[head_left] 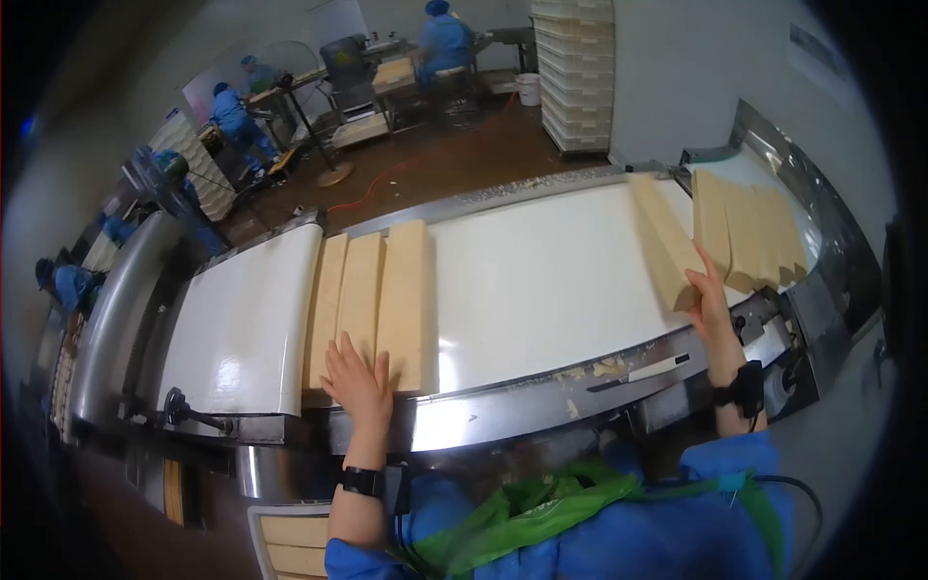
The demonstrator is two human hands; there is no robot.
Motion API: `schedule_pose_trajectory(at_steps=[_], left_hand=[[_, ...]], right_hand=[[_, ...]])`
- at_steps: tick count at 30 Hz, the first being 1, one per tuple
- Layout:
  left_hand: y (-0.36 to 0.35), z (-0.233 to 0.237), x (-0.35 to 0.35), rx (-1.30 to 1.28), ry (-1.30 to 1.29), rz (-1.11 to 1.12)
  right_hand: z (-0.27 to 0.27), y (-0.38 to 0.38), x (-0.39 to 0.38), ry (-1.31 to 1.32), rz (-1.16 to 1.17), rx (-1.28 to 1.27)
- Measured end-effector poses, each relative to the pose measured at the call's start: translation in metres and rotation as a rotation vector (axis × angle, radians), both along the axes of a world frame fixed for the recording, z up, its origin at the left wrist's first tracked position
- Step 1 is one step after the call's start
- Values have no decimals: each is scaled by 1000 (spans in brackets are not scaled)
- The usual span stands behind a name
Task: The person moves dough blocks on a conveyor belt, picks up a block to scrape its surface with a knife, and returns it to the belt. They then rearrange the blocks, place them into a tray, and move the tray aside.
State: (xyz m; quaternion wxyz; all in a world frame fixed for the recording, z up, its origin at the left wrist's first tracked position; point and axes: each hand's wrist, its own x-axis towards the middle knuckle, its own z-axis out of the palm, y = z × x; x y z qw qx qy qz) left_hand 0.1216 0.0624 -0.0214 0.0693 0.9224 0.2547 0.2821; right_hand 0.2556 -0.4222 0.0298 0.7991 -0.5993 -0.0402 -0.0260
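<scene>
My left hand (362, 389) lies with spread fingers on the near ends of a few long pale-yellow dough-like blocks (402, 300). Side by side, those blocks rest on the left part of the white belt (536, 280). At the right, my right hand (711, 304) is closed round the near end of another long pale-yellow block (659, 242). That block is tilted, its far end smeared by motion. Just beyond it, several similar blocks (739, 227) stand packed together at the belt's right end.
A knife (646, 371) with a white handle lies on the metal front edge (503, 411) among crumbs. A metal roller cover (121, 314) is at far left. Below sits a tray (259, 536) of blocks. Stacked white crates (576, 77) and co-workers in blue (445, 43) are behind.
</scene>
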Motion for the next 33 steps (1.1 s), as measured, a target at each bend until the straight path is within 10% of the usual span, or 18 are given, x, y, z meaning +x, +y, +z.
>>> schedule_pose_trajectory(at_steps=[3,6,12,18,23,28,33], left_hand=[[-4,-1,30,-56,-225,-106],[-3,-1,45,-150,-189,-115],[-14,12,14,-42,121,-611],[-33,28,9,204,408,-510],[-32,28,13,194,437,-460],[-37,31,16,205,389,-457],[-39,26,11,200,364,-491]], right_hand=[[-10,53,-19,135,584,545],[-32,147,20,511,734,510],[-55,308,50,-157,635,-764],[-29,133,102,-751,-256,-1341],[-43,-55,113,151,-847,-1904],[-9,-49,103,293,-432,-1853],[-7,-43,93,274,-531,-1615]])
